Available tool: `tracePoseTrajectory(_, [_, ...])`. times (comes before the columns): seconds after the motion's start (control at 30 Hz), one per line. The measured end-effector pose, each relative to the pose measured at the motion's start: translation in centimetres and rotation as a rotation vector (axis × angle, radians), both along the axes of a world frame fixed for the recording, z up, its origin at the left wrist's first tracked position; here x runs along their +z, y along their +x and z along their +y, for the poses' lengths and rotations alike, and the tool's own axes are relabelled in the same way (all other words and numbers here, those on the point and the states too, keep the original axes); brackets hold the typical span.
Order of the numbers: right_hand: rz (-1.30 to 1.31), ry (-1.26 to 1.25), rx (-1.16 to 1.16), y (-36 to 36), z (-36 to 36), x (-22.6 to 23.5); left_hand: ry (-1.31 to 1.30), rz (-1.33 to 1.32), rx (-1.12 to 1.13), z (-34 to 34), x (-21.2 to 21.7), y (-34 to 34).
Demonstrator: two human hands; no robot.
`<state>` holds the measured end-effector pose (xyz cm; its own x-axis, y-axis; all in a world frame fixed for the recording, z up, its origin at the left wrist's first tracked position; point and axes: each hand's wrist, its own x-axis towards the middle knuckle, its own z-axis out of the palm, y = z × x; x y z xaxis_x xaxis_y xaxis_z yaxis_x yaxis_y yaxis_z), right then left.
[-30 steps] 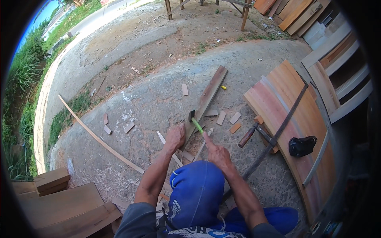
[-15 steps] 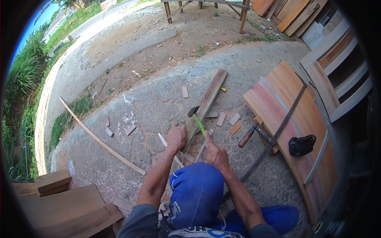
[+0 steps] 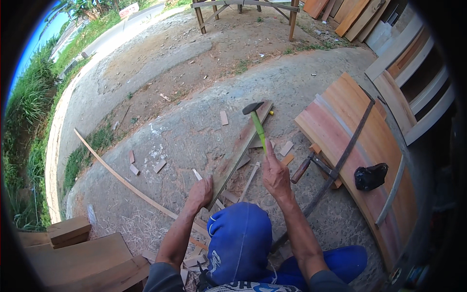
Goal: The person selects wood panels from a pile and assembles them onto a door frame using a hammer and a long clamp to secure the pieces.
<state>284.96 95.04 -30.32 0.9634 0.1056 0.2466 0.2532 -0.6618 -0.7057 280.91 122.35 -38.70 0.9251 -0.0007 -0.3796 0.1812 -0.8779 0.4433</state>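
Note:
My right hand (image 3: pixel 276 177) grips the green handle of a hammer (image 3: pixel 259 127), its dark head raised over the far part of a narrow wooden board (image 3: pixel 237 152). My left hand (image 3: pixel 200 192) is closed around the near end of that board, which slants away from me to the right. Whether the hammer head touches the wood cannot be told. A small yellow tip (image 3: pixel 271 113) shows beside the board's far end; the rest of it is hidden. Small wooden blocks (image 3: pixel 286 148) and strips (image 3: pixel 250 181) lie around the board.
To the right, a wide curved wooden panel (image 3: pixel 335 104) carries a long bar clamp (image 3: pixel 351 141) and a black plastic bundle (image 3: pixel 370 178). Slatted frames (image 3: pixel 396 97) lean beyond it. A long thin strip (image 3: pixel 121 178) and stacked planks (image 3: pixel 82 258) lie left. A wooden trestle (image 3: pixel 245 6) stands far off.
The board has slid toward me, and my left hand has come nearer with it. My right hand has lifted the hammer and moved slightly right and away.

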Motion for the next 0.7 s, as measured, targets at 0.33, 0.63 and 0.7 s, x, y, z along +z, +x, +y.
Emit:
tracePoseTrajectory(0.33, [0.112, -0.216, 0.044, 1.7, -0.3, 0.3, 0.009, -0.035, -0.036, -1.0, -0.8, -0.6])
tracePoseTrajectory(0.63, [0.368, -0.344, 0.146, 1.3, -0.6, -2.5, 0.04, -0.05, -0.122, -1.0, -1.5, 0.2])
tracePoseTrajectory(0.7, [0.287, -0.265, 0.117, 2.1, 0.3, -1.3, 0.028, -0.071, -0.088, 0.0, -1.3, 2.0])
